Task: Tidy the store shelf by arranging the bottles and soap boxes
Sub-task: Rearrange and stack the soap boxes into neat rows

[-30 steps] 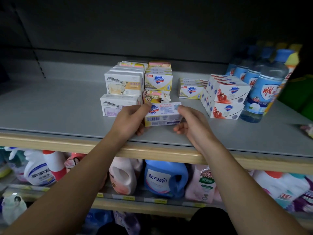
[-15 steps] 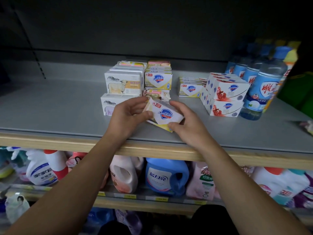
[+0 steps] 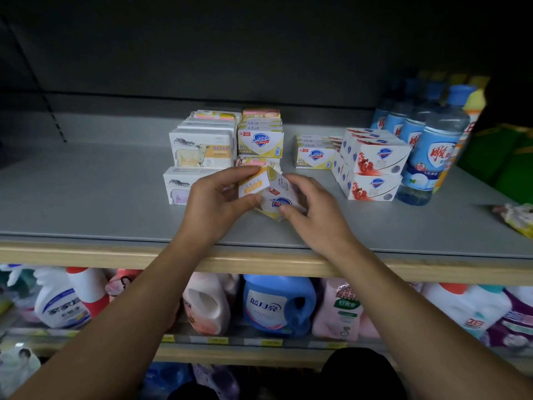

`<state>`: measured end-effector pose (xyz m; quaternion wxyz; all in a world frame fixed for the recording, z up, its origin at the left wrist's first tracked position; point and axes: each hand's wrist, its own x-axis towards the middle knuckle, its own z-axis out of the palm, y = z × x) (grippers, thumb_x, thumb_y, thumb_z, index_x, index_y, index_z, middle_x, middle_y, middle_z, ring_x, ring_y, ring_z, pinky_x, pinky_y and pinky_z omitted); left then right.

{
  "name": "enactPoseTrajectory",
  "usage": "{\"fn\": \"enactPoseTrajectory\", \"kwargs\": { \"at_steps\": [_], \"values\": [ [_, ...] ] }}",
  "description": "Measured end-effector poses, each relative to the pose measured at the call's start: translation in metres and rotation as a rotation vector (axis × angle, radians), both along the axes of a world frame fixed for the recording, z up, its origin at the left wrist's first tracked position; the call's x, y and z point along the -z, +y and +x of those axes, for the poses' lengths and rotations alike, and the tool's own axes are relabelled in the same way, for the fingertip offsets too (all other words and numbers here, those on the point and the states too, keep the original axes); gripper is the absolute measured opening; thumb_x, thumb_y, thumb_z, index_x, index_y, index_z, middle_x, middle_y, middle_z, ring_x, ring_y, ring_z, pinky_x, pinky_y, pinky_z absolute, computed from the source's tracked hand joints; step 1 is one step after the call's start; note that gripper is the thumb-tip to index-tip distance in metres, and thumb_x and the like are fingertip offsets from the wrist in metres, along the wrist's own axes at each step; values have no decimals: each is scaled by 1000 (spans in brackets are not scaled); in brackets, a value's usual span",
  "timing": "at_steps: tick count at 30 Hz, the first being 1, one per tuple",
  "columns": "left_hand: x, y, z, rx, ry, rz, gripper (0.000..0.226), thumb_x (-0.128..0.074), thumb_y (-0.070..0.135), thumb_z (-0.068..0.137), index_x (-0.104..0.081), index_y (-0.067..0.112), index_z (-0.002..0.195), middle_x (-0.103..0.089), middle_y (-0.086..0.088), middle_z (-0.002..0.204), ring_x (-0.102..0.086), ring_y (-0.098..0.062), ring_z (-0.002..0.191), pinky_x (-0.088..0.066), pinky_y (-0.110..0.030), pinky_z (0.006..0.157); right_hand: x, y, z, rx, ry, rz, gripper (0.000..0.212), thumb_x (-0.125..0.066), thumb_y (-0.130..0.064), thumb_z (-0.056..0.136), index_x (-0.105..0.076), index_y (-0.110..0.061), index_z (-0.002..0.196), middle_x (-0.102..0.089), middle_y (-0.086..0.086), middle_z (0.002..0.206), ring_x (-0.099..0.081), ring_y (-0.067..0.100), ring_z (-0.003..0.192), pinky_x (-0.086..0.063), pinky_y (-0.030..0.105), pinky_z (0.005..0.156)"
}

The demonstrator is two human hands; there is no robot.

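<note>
Just behind the shelf edge (image 3: pixel 259 262), both hands at work on one soap box (image 3: pixel 274 197): left hand (image 3: pixel 219 203) pinching its left end between thumb and fingers, right hand (image 3: pixel 311 209) curled round the right end, thumb on the front face. Box tilted, lifted clear of the shelf, logo face turned up. Looks mid-turn, not yet placed. Risk from here: a loose two-point pinch on a slick carton, so a slip onto the shelf, or a knuckle nudging the stack right behind. Beyond the held box, a pink-topped box (image 3: pixel 253 163) partly hidden by the left hand. Further back, sheep soap boxes (image 3: pixel 202 151) stacked left, yellow Safeguard stack (image 3: pixel 261 140) beside them. Right of the held box, red-print boxes (image 3: pixel 372 166) stacked two high, then blue bottles (image 3: pixel 429 151) crowding the right end. Gap for placing narrow.
</note>
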<state>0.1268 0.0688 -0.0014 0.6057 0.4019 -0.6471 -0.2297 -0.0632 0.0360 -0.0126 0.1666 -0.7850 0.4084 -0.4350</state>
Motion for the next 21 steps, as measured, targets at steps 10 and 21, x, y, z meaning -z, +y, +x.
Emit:
{"fn": "enactPoseTrajectory", "kwargs": {
  "at_steps": [10,21],
  "values": [
    [-9,-51,-5,-423,-791,-69,45,-65,38,88,-64,13,126,-67,-7,122,-55,-28,118,-49,-38,93,-24,-40,-58,383,431,-80,50,-61,-18,95,-46,-17,142,-50,10,135,-40,31,122,-33,37,102],
    [11,-56,-7,-447,-1127,-61,42,-52,44,83,-72,23,114,-73,0,110,-64,-25,104,-35,-39,100,-5,-24,-53,495,551,-270,49,-64,-26,89,-57,-16,136,-56,7,132,-45,33,114,-44,42,95]
  ]
}}
